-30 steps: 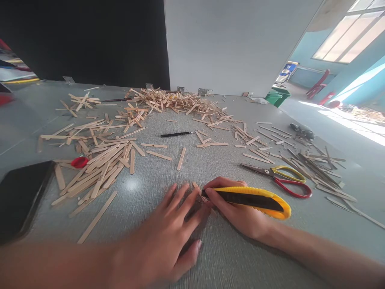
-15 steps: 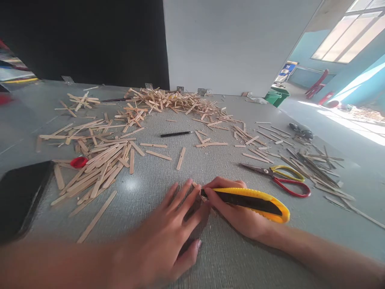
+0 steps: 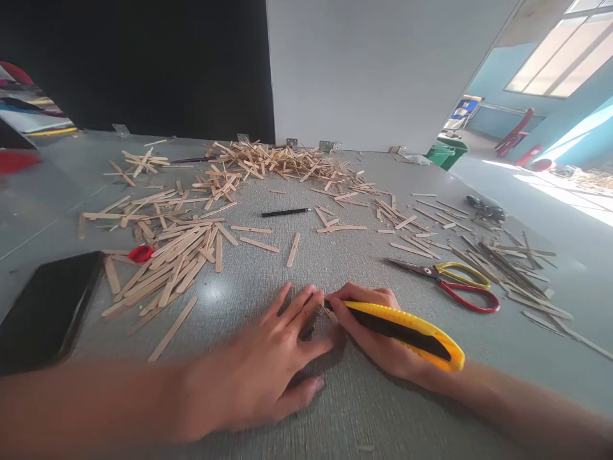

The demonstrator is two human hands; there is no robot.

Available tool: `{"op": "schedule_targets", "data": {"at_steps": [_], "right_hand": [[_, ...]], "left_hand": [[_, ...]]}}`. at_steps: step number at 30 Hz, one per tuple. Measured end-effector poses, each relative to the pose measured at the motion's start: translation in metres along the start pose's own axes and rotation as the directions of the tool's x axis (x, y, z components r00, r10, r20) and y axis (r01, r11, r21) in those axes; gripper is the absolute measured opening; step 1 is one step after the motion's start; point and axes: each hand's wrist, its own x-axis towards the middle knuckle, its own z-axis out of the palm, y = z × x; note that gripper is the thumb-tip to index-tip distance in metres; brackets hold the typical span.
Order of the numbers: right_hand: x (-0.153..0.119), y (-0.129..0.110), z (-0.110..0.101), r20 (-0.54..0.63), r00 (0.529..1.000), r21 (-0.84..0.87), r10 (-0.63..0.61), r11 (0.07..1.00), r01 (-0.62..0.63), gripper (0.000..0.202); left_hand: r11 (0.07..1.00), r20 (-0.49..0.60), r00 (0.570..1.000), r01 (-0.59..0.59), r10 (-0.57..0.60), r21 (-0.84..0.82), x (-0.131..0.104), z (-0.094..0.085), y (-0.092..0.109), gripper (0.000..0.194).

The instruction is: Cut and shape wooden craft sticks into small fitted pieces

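My right hand (image 3: 373, 350) grips a yellow and black utility knife (image 3: 407, 331), its handle slanting back toward the right wrist. The tip end points left, right beside the fingertips of my left hand (image 3: 268, 370). That left hand lies palm down on the grey table (image 3: 287, 434) with its fingers spread and pressing down. A small bit of pale wood seems to be under the fingertips and blade, mostly hidden. Scissors (image 3: 447, 280) with one yellow and one red handle lie right of the knife. A loose craft stick (image 3: 173, 329) rests left of my left hand.
Craft sticks are heaped at the left (image 3: 167, 271) and at the back (image 3: 287, 158). A black pen (image 3: 286, 212) lies mid-table. At the left are a phone (image 3: 50, 306) and a red cap (image 3: 140, 253). Thin wood strips (image 3: 517, 268) and a dark object (image 3: 486, 209) lie right.
The view has shifted slightly, so table items appear a little farther right. The knife's back end tilts slightly lower. Both hands stay together at the same spot on the table.
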Motion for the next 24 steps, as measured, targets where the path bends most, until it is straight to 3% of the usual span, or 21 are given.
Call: {"op": "schedule_targets", "data": {"at_steps": [9,24], "right_hand": [[-0.0009,-0.0013,0.0005,-0.009,1.0,-0.009,-0.004,1.0,0.004,0.036],[-0.0038,-0.0034,0.0004,0.001,0.999,0.0,-0.049,0.999,0.049,0.029]], "left_hand": [[1.0,-0.014,1.0,0.002,-0.002,-0.017,0.0006,0.0028,0.0003,0.049],[0.999,-0.02,1.0,0.018,-0.019,-0.029,0.0018,0.0035,0.0016,0.054]]}}
